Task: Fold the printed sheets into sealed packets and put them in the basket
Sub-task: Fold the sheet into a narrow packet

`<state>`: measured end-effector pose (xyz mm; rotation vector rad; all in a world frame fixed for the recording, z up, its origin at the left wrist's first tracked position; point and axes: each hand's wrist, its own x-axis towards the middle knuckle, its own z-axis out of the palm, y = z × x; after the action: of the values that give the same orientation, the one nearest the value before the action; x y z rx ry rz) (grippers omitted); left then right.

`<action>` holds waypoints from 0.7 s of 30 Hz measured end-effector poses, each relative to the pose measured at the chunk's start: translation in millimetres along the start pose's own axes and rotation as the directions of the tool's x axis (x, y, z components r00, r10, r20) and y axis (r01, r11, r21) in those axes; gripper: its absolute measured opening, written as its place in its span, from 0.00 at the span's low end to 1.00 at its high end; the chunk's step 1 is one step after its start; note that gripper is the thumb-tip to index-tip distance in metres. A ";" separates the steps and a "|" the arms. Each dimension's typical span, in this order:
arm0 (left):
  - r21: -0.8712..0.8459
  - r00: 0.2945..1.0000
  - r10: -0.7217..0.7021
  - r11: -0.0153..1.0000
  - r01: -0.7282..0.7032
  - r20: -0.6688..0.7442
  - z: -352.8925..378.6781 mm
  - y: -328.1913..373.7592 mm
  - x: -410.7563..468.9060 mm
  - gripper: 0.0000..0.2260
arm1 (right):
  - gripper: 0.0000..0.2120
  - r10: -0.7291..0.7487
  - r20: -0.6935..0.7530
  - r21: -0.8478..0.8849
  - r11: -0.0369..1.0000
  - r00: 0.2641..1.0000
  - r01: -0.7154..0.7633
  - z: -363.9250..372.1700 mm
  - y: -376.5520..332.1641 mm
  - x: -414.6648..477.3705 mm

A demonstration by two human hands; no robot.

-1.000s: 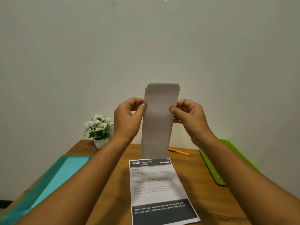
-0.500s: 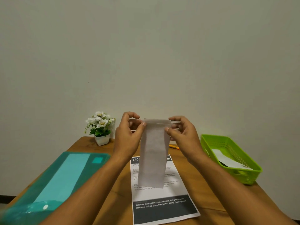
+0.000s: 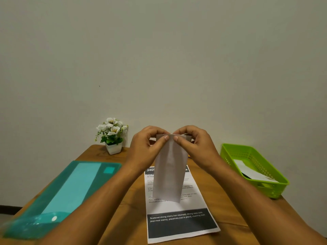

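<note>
Both hands, left (image 3: 146, 147) & right (image 3: 196, 145), pinch the folded packet's (image 3: 169, 175) top edge above the surface (image 3: 123, 218), prob. to press the seal; green basket (image 3: 276, 188) waits at right w/ one inside.

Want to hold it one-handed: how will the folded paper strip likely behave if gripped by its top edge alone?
Probably light: the folded paper strip hangs from fingertip pinches of the left hand and right hand. Likely semi-stiff: it hangs nearly straight, only slightly bowed. Free below, it could swing.
</note>
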<state>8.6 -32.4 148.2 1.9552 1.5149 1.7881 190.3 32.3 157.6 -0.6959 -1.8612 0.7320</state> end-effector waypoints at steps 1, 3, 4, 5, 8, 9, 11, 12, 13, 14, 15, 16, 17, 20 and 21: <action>0.009 1.000 0.008 1.000 -0.008 -0.002 0.0 1.5 0.1 0.04 | 0.03 -0.011 0.010 0.001 1.000 1.000 0.011 1.3 -0.6 0.4; 0.024 1.000 0.022 0.999 -0.022 0.004 -0.5 2.9 0.6 0.05 | 0.04 -0.019 0.031 0.000 1.000 0.999 0.019 3.0 -2.4 -0.1; 0.026 1.000 0.022 0.999 -0.022 0.011 -1.2 2.8 1.1 0.05 | 0.05 -0.020 0.033 -0.003 1.000 0.999 0.020 2.7 -3.1 -0.6; 0.024 1.000 0.014 1.000 -0.015 0.017 -2.7 2.7 1.5 0.05 | 0.05 -0.023 0.030 -0.005 1.000 0.999 0.023 1.3 -3.4 -1.0; 0.017 1.000 -0.012 1.000 0.012 0.002 -9.4 1.2 1.4 0.05 | 0.04 -0.013 0.004 0.032 0.999 1.000 0.013 -7.9 -0.3 -1.4; 0.012 1.000 -0.018 1.000 0.019 -0.004 -11.1 0.5 0.9 0.05 | 0.04 -0.004 0.003 0.056 0.998 1.000 0.004 -10.8 0.7 -1.4; -0.026 0.999 -0.039 0.999 0.038 -0.013 -12.2 0.7 -0.3 0.06 | 0.04 0.009 -0.003 0.105 0.994 1.000 -0.009 -14.1 0.6 -0.8; -0.069 0.998 -0.055 0.996 0.054 -0.018 -11.4 2.1 -0.5 0.06 | 0.04 0.013 -0.020 0.139 0.990 1.000 -0.010 -14.1 -0.5 -0.3; -0.140 0.996 -0.082 0.987 0.077 -0.028 -9.9 3.8 -0.1 0.06 | 0.04 0.018 -0.046 0.177 0.984 0.999 -0.010 -13.7 -1.2 0.4; -0.221 0.992 -0.121 0.969 0.107 -0.047 -7.3 5.4 0.6 0.06 | 0.04 0.028 -0.066 0.214 0.977 0.997 -0.013 -13.6 -1.6 0.7; -0.299 0.984 -0.164 0.944 0.137 -0.069 -4.1 7.0 0.9 0.06 | 0.04 0.041 -0.068 0.240 0.970 0.997 -0.024 -13.4 -1.5 0.6; -0.364 0.973 -0.210 0.917 0.164 -0.092 -1.2 8.0 0.4 0.05 | 0.04 0.056 -0.047 0.254 0.966 0.997 -0.043 -12.8 -0.1 -0.6; -0.416 0.961 -0.257 0.889 0.193 -0.105 2.3 7.5 -0.6 0.05 | 0.05 0.074 -0.009 0.252 0.965 0.997 -0.069 -12.3 2.8 -3.0; -0.465 0.934 -0.348 0.842 0.273 -0.082 12.1 -1.0 -11.9 0.05 | 0.05 0.140 0.066 0.221 0.963 0.988 -0.152 -9.4 16.9 -13.8; -0.456 0.930 -0.361 0.840 0.295 -0.063 15.0 -6.1 -18.2 0.06 | 0.04 0.154 0.065 0.205 0.965 0.986 -0.164 -9.2 21.5 -16.7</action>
<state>20.2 -34.0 126.9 1.2899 1.2397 1.9337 207.8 35.8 135.2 -0.7005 -1.7528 1.0415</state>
